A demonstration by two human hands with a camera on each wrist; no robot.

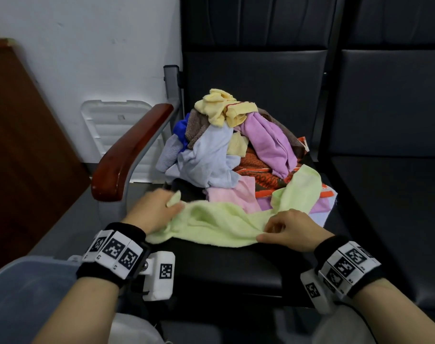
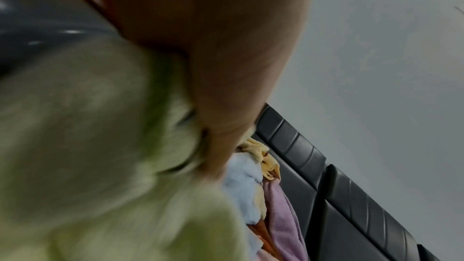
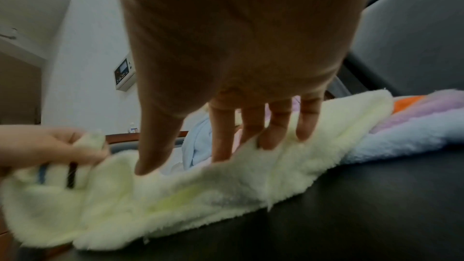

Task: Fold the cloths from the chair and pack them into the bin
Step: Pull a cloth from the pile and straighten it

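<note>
A pale green cloth (image 1: 219,224) lies stretched across the front of the black chair seat (image 1: 224,269). My left hand (image 1: 159,207) grips its left end, with a corner poking out between the fingers; the same hand (image 3: 50,146) shows at the left of the right wrist view. My right hand (image 1: 288,229) pinches the cloth's near edge, and its fingers (image 3: 251,126) press into the cloth (image 3: 175,195). Behind lies a pile of cloths (image 1: 234,145) in yellow, blue, purple, pink and orange. The bin (image 1: 25,294) is at my lower left, translucent blue-grey.
A wooden armrest (image 1: 129,150) on a metal frame borders the seat on the left. A white lid (image 1: 117,125) leans against the wall behind it. A second black seat (image 1: 390,194) adjoins on the right. A brown wooden panel (image 1: 17,145) stands at far left.
</note>
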